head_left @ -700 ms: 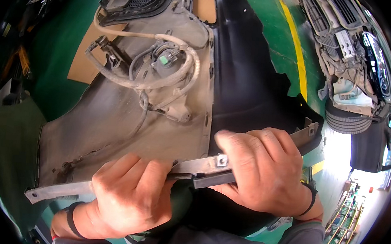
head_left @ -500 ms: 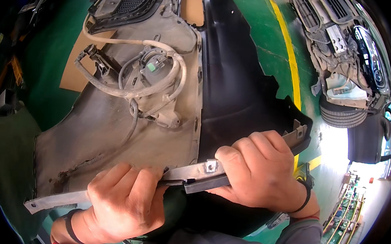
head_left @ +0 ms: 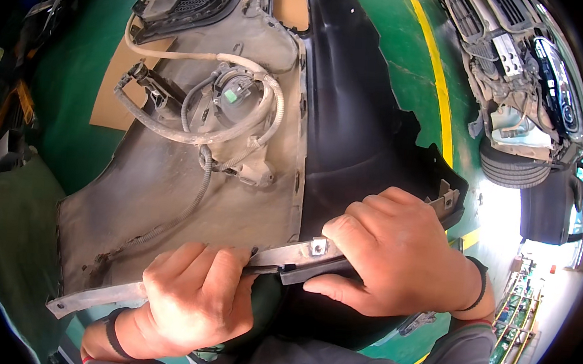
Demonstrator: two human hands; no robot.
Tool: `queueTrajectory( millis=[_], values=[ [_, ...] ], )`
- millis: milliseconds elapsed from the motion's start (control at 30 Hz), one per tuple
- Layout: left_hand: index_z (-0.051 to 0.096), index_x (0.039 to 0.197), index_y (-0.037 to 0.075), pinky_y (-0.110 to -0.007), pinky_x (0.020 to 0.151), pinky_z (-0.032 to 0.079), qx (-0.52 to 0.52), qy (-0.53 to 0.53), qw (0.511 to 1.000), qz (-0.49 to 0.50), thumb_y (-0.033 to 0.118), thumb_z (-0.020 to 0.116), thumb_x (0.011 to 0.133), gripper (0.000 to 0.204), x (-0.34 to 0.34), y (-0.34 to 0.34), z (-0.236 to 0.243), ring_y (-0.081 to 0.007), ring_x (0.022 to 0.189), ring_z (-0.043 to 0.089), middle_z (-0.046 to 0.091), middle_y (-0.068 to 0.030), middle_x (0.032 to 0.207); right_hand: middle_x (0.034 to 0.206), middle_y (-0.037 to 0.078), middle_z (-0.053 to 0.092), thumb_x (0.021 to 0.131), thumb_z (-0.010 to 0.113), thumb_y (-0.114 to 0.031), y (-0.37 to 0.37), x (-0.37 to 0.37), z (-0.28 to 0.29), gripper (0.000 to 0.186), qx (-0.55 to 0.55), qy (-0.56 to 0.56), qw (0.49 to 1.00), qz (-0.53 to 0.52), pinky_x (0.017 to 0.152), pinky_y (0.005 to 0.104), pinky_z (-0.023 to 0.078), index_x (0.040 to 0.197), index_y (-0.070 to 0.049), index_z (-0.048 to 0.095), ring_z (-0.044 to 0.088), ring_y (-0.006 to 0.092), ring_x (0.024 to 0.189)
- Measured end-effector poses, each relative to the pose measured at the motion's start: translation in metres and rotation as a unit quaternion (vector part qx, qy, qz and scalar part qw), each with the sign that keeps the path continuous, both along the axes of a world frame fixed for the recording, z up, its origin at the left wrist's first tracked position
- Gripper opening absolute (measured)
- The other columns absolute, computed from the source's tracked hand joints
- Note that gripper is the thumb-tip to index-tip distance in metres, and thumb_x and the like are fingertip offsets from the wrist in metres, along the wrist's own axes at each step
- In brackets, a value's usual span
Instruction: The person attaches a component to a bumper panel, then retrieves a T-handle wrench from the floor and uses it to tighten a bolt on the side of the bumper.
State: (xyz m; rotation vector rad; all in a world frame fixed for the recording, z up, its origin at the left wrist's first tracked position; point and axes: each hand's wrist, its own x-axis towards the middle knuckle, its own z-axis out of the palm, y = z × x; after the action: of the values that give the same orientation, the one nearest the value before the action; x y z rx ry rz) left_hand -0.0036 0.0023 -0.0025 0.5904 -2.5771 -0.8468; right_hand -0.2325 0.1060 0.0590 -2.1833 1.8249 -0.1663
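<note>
Around the panel (head_left: 171, 163) spreads green floor (head_left: 64, 142); to its right are a yellow line (head_left: 441, 91) and a stripped car front (head_left: 510, 58), and cardboard (head_left: 117, 95) shows past its left edge. The panel is dusty grey-brown leftward, black rightward, a hose (head_left: 200, 137) looped on it. Along its near edge runs a scuffed metal strip (head_left: 285, 255). My left hand (head_left: 195, 300) is clamped on that; my right hand (head_left: 404, 257) bends over it, thumb spread, whether gripping I cannot tell.

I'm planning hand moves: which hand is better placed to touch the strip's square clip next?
Probably the right hand: one fingertip lies close beside the clip. The left hand holds the strip farther left, with a bare stretch between it and the clip.
</note>
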Motion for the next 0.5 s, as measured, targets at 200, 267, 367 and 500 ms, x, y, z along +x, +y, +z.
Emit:
queueTrajectory(
  millis=[200,267,367,500],
  values=[
    [0.066,0.086,0.003,-0.040,0.052,0.047,-0.015,0.008,1.000,0.005,-0.002,0.077,0.060,0.029,-0.0010,0.0033,0.0001,-0.0314,0.058,0.058,0.061,-0.0100,0.069,0.071,0.008,0.053,0.077,0.081,-0.036,0.0039,0.0020,-0.0006,0.041,-0.006,-0.022,1.000,-0.017,0.062,0.0407,0.040,0.081,-0.006,0.053,0.056,0.0286,0.065],
    [0.065,0.086,0.003,-0.040,0.052,0.047,-0.023,0.017,1.000,0.003,-0.001,0.078,0.060,0.029,0.0000,0.0044,-0.0019,-0.0306,0.058,0.058,0.061,-0.0093,0.069,0.070,0.008,0.053,0.075,0.081,-0.035,0.0043,0.0035,-0.0022,0.041,-0.012,-0.030,0.999,-0.023,0.061,0.0412,0.040,0.080,-0.006,0.053,0.056,0.0287,0.064],
    [0.066,0.085,0.003,-0.039,0.051,0.046,-0.018,0.016,1.000,0.000,0.000,0.079,0.061,0.028,0.0008,0.0044,-0.0036,-0.0295,0.057,0.058,0.061,-0.0084,0.069,0.069,0.007,0.053,0.073,0.082,-0.034,0.0037,0.0037,-0.0034,0.040,-0.010,-0.037,0.999,-0.024,0.059,0.0418,0.041,0.078,-0.006,0.053,0.056,0.0289,0.063],
    [0.066,0.086,0.004,-0.039,0.050,0.046,-0.032,0.023,0.999,-0.002,0.001,0.081,0.063,0.027,-0.0016,0.0024,-0.0026,-0.0292,0.057,0.058,0.061,-0.0082,0.070,0.070,0.008,0.053,0.074,0.082,-0.035,0.0015,0.0014,-0.0009,0.041,0.005,-0.033,0.999,-0.023,0.059,0.0419,0.042,0.080,-0.006,0.054,0.056,0.0291,0.063]
  ],
)
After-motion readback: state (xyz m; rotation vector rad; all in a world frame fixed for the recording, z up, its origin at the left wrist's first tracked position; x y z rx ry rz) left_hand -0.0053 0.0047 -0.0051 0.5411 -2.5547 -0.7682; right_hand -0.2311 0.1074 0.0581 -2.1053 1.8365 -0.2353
